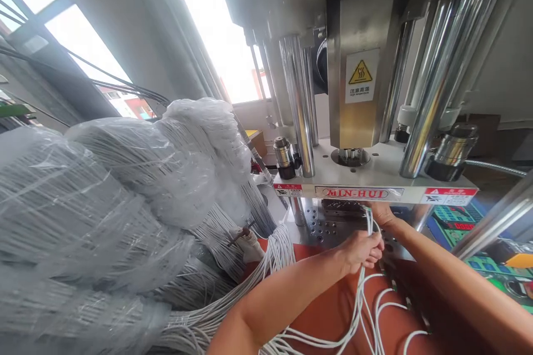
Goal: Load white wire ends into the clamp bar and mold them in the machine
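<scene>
My left hand (363,250) is closed around a few white cables (370,223), just in front of the moulding press (353,169). Above the fist, the cable ends run up towards a dark metal mould (343,208) under the press's upper plate. My right hand (380,214) reaches in beside those ends, close to the mould. Its fingers are largely hidden by the plate's front edge, so what they touch does not show. Below my left fist, the cables hang down onto a red-brown surface (320,299).
Large plastic-wrapped cable bundles (125,177) fill the left side. Steel columns (296,105) flank a nozzle block with a high-temperature label (361,77). A control panel (462,222) stands at the right. More cable ends with small connectors (393,288) lie along the red-brown surface.
</scene>
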Motion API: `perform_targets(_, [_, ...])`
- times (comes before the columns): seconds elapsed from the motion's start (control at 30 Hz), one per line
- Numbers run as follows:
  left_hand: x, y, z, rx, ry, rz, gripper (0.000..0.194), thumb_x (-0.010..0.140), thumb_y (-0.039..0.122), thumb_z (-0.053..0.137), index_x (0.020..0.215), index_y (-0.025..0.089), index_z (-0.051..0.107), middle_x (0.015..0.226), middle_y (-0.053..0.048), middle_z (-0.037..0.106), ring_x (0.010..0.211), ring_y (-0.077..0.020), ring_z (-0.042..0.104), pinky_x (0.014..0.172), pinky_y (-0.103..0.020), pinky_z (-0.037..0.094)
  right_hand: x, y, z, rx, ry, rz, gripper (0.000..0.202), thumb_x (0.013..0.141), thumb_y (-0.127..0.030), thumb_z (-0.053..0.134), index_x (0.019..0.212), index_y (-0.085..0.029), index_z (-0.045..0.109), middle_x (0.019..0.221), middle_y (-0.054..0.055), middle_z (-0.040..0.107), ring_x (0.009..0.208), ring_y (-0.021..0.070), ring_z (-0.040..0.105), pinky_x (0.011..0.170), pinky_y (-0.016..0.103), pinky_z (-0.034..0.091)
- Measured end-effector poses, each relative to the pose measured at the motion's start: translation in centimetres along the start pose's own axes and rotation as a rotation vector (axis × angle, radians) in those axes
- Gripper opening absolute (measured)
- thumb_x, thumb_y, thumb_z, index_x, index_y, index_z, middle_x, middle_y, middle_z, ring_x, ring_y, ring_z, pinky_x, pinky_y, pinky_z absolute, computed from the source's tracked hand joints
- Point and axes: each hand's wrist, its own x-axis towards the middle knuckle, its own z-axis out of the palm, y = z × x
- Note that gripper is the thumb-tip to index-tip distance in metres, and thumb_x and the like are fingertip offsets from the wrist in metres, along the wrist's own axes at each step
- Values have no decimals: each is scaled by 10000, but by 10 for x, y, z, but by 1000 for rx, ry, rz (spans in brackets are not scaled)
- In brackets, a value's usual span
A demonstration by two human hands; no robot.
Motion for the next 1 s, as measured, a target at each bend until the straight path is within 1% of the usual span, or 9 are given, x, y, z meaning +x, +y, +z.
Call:
perform_targets(0.1, [-50, 5, 9, 426, 47, 167, 362, 933, 450, 405, 698, 189, 494, 547, 22, 496, 498, -111, 457, 576, -243, 401, -24, -4, -11, -9, -45, -9, 225, 949, -235, 417, 877, -159, 616, 829, 66, 651, 745, 183, 565, 698, 319, 413])
perform_targets(0.23, [-134, 49, -42, 1060, 498, 334, 169, 892, 324, 500, 826, 207, 602, 865, -55, 644, 792, -193, 595, 785, -283, 432, -92, 0, -46, -52, -64, 36, 246, 950, -272, 394, 890, -147, 598, 817, 108, 647, 788, 253, 575, 686, 350, 367])
perform_targets(0.43, [-195, 137, -150, 1570, 1179, -269, 301, 853, 412, 599, 914, 121, 647, 913, -196, 670, 932, -358, 629, 806, -409, 457, -210, 27, -100, -257, -71, 264, 257, 954, -263, 340, 866, -193, 571, 823, 129, 642, 786, 290, 569, 672, 372, 350])
perform_targets(0.5, [-202, 141, -152, 1567, 1296, -363, 409, 838, 471, 615, 877, 66, 656, 880, -246, 669, 899, -399, 635, 768, -440, 466, -237, 38, -103, -310, -82, 319, 252, 957, -272, 351, 851, -193, 565, 798, 130, 634, 776, 296, 572, 650, 371, 337])
perform_targets(0.57, [-204, 126, -129, 1626, 1353, -170, 435, 876, 493, 558, 894, 71, 664, 849, -224, 677, 869, -376, 642, 752, -432, 472, -253, 45, -100, -343, -130, 350, 269, 967, -274, 343, 820, -197, 554, 739, 115, 611, 733, 284, 566, 623, 363, 312])
perform_targets(0.63, [-195, 100, -91, 1713, 1204, 247, 373, 927, 465, 488, 958, 139, 665, 834, -141, 689, 855, -292, 645, 756, -372, 480, -259, 45, -94, -340, -180, 382, 254, 965, -259, 352, 825, -198, 554, 726, 100, 599, 709, 270, 557, 610, 354, 290])
perform_targets(0.73, [-154, 55, -33, 1712, 527, 702, 243, 951, 361, 488, 1068, 218, 645, 961, -61, 698, 978, -207, 610, 825, -304, 492, -251, 37, -83, -288, -234, 383, 200, 954, -255, 396, 853, -186, 554, 768, 94, 601, 736, 262, 541, 619, 342, 286])
perform_targets(0.87, [-72, 14, 1, 1567, 57, 737, 377, 845, 309, 664, 1197, 199, 585, 1204, -65, 639, 1212, -214, 501, 1020, -344, 449, -225, 18, -71, -228, -272, 325, 184, 964, -259, 406, 878, -176, 545, 849, 99, 605, 796, 244, 516, 652, 322, 302])
perform_targets(1.0, [-23, -7, 1, 1614, -8, 608, 533, 754, 397, 751, 1220, 208, 572, 1235, -65, 611, 1235, -251, 466, 1044, -397, 431, -202, 7, -61, -208, -292, 298, 170, 953, -263, 436, 881, -170, 559, 902, 114, 598, 860, 260, 508, 650, 326, 298])
